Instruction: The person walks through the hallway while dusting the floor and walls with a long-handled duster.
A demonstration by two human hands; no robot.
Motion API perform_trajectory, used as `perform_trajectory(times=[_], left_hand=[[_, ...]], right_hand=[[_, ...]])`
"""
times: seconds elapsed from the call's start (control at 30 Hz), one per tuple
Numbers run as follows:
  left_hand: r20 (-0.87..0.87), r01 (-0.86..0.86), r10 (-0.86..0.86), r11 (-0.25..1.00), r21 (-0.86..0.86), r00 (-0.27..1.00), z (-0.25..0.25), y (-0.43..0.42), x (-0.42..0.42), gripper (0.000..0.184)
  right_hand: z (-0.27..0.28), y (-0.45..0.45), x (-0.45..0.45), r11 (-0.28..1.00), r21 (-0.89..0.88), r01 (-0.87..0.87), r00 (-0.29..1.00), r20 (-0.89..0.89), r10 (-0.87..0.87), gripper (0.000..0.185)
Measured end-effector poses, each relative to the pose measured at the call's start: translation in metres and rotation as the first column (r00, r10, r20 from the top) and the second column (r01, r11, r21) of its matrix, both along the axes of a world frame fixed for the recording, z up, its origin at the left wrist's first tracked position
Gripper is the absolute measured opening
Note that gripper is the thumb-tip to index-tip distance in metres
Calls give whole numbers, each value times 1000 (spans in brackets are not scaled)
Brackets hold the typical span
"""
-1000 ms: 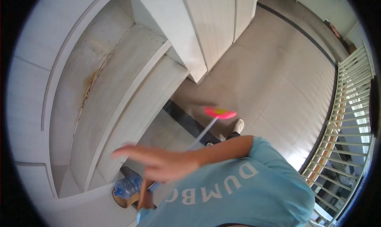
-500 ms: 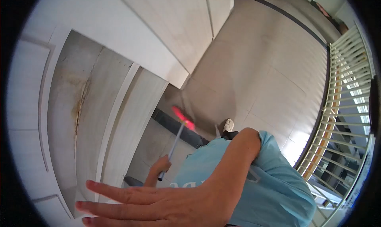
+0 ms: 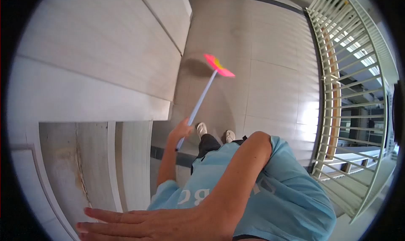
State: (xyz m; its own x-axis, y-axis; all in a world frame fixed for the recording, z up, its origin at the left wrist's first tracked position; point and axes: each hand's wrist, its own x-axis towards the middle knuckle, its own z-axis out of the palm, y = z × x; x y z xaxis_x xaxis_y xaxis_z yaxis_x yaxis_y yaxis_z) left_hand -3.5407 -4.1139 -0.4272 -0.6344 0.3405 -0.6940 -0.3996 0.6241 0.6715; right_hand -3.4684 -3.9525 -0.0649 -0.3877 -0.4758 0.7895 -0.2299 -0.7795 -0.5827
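My left hand (image 3: 180, 130) is wrapped round the pale blue-grey handle (image 3: 201, 99) of a pink-headed tool, near its dark end. The tool's flat pink head (image 3: 218, 67), yellow in the middle, is held out in front of the body, over the tiled floor. My right hand (image 3: 156, 225) crosses low in front of the blue shirt (image 3: 249, 194). Its fingers are stretched out and point left across the cabinet opening, and nothing shows in it. The bottom of the frame cuts off part of this hand.
A white cabinet (image 3: 97, 64) stands along the left, with a stained, open compartment (image 3: 61, 156) below left. Floor tiles (image 3: 274, 85) extend ahead. A cream metal railing (image 3: 354, 97) runs down the right side. My shoes (image 3: 230, 136) rest on the floor.
The view has turned, shifting the cabinet opening down-left. My left hand and the pink-headed tool have come up and forward. My right hand has moved down and left, its fingers now clearly spread.
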Motion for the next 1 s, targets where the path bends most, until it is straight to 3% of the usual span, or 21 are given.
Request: perform_trajectory(times=[0.1, 0.13, 0.17, 0.2, 0.23, 0.27, 0.3, 0.33, 0.37, 0.4, 0.43, 0.47, 0.53, 0.6, 0.63, 0.67, 0.77, 0.83, 0.9, 0.97, 1.0], left_hand=[[-116, 101, -142, 948, -303, 983, 73, -38, -12, 49], [-163, 120, -196, 914, -387, 967, 91, -50, -17, 50], [-125, 170, -263, 852, -495, 957, 107, -58, -21, 45], [-100, 205, -322, 782, -588, 942, 154, -35, -39, 41], [-86, 238, -365, 749, -619, 927, 128, -56, -45, 39], [-66, 269, -406, 710, -651, 912, 110, -71, -49, 39], [-92, 389, -642, 565, -728, 762, 65, -89, -68, 36], [-100, 506, -779, 493, -708, 619, 45, -92, -84, 31], [-71, 494, -697, 573, -654, 714, 59, -78, -99, 28], [-30, 476, -610, 647, -596, 792, 73, -57, -115, 26], [-26, 509, -646, 626, -591, 763, 65, -44, -129, 26], [-304, 512, -667, 729, -455, 680, 48, -32, -143, 25], [-762, 597, -448, 796, -102, 467, 17, -13, -167, 22], [-437, 736, -625, 661, 143, 647, -7, 13, -210, 13], [-126, 574, -561, 785, 233, 818, -33, 33, -234, 9], [211, 381, -430, 894, 236, 878, -61, 54, -256, 5], [201, 381, -405, 913, 148, 892, -98, 121, -302, 4], [146, 410, -421, 906, 101, 895, -91, 164, -313, 6], [101, 454, -460, 888, 75, 882, -68, 189, -303, 6], [-109, 607, -600, 794, 46, 793, -48, 199, -285, 11], [-125, 678, -673, 735, -7, 729, -35, 197, -276, 14]], right_hand=[[11, 24, -43, 998, 37, -58, 998, -21, 59, 55], [28, 41, -66, 893, 338, -298, 954, 72, 291, 56], [41, 48, -85, 651, 568, -503, 856, 226, 465, 57], [28, 41, -88, 658, 576, -484, 866, 208, 455, 57], [2, 28, -83, 923, 327, -201, 978, 17, 207, 59], [-14, 18, -87, 994, -13, 105, 991, -81, -105, 61], [-13, 21, -115, 992, -30, 120, 987, -108, -123, 61], [-18, 35, -126, 964, 79, 252, 942, -247, -226, 56], [-23, 46, -135, 901, 172, 398, 871, -379, -312, 55], [-30, 54, -146, 864, 245, 440, 875, -332, -351, 53], [-41, 58, -158, 815, 327, 479, 871, -288, -397, 52], [-59, 57, -172, 695, 431, 575, 818, -297, -493, 52], [-106, 56, -185, 435, 620, 653, 701, -278, -657, 48], [-164, 54, -185, 249, 771, 587, 591, -197, -783, 42], [-196, 53, -181, 189, 830, 525, 534, -148, -832, 40], [-233, 54, -173, 111, 884, 455, 483, -139, -865, 38], [-324, 62, -131, -154, 970, 189, 392, -219, -894, 34], [-346, 66, -96, -495, 867, 48, 396, -472, -788, 31], [-372, 67, -61, -431, 897, -97, 290, -389, -874, 31], [-411, 62, -21, -343, 915, -212, 171, -311, -935, 30], [-435, 57, 2, -277, 923, -269, 44, -275, -960, 30]])
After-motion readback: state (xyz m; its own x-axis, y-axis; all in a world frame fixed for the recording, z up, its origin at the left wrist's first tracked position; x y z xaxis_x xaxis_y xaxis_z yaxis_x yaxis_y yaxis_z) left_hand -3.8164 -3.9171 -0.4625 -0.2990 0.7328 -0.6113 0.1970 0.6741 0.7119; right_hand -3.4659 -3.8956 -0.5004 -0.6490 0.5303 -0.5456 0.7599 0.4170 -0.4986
